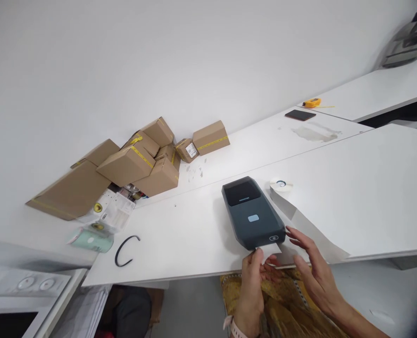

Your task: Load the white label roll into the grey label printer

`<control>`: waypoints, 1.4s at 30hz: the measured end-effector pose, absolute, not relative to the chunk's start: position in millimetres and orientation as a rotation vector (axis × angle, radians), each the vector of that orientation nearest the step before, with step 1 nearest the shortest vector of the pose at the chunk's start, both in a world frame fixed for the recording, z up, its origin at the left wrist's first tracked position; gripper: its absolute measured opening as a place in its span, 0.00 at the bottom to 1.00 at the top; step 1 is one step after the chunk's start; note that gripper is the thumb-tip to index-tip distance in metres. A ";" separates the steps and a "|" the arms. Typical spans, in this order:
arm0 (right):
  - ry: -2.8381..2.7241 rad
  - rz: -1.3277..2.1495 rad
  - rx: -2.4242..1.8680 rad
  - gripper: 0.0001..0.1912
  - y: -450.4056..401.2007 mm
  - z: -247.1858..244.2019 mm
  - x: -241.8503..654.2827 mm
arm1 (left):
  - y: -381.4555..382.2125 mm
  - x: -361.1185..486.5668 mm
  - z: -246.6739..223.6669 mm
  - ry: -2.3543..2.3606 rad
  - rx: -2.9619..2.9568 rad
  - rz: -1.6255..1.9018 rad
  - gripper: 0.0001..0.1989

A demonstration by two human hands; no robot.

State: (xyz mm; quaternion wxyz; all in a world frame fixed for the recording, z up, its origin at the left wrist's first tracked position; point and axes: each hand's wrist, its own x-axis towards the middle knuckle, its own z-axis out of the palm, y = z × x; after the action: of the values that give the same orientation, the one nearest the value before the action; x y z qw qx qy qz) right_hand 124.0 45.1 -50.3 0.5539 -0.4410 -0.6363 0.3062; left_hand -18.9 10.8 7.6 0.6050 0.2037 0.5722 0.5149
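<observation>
A dark grey label printer [252,211] with a light blue button lies on the white table near its front edge. From its front slot sticks out a white label [269,252]. My left hand [253,277] pinches the label between thumb and fingers, just below the slot. Beside the printer's right front corner, my right hand [312,267] has its fingers spread, with the fingertips at or very near the casing. To the right of the printer stands a roll of labels [280,186], its loose strip [307,220] trailing to the table's front edge.
Cardboard boxes [127,164] are piled at the back left against the wall. A black headband-like hoop [118,251] lies at the left. Further right are a dark flat device [299,115] and a yellow tape measure [312,103]. A white appliance [25,295] stands at lower left.
</observation>
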 end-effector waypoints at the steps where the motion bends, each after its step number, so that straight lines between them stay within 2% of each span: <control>1: -1.506 0.714 -1.034 0.25 45.6 -47.5 124.2 | 12.5 -14.2 8.7 1.333 0.506 1.237 0.30; 4: -1.552 0.638 -1.025 0.25 50.2 -38.7 127.1 | 12.5 -6.2 7.2 1.320 0.608 1.321 0.26; 11: -1.949 0.051 -0.780 0.17 90.4 -3.0 116.0 | -4.2 -24.6 -4.3 1.482 0.927 1.115 0.33; 14: -2.035 -0.078 -0.801 0.17 106.3 6.2 105.1 | -9.3 -41.2 -11.4 1.642 0.927 1.277 0.34; 18: -2.084 -0.189 -0.822 0.17 115.5 6.5 99.4 | -4.4 -54.6 -13.5 1.830 0.925 1.530 0.24; 21: -2.102 -0.250 -0.844 0.16 117.7 6.9 99.5 | 7.2 -50.5 -10.8 1.795 1.035 1.570 0.28; 26: -2.122 -0.192 -0.856 0.19 113.1 5.3 101.2 | 23.4 -35.8 -6.0 1.775 1.259 1.526 0.34; 30: -2.044 0.103 -0.874 0.30 98.7 -2.4 105.4 | 21.4 -33.5 -2.2 1.732 1.226 1.488 0.35; 32: -1.940 0.291 -0.915 0.32 93.6 -1.9 108.0 | 18.9 -33.8 1.1 1.697 1.196 1.513 0.35; 37: -1.816 0.552 -0.887 0.27 107.6 26.1 112.5 | 28.9 -40.3 23.9 1.555 1.102 1.717 0.34; 42: -1.872 0.389 -0.787 0.27 155.8 71.7 104.1 | 76.9 -70.2 52.0 1.489 0.909 1.984 0.28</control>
State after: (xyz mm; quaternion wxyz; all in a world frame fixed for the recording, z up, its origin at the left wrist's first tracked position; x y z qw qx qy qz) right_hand 104.1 155.8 71.7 0.5118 -0.3269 -0.7778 0.1617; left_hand -70.2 76.9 52.0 0.2472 0.3332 0.5462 0.7277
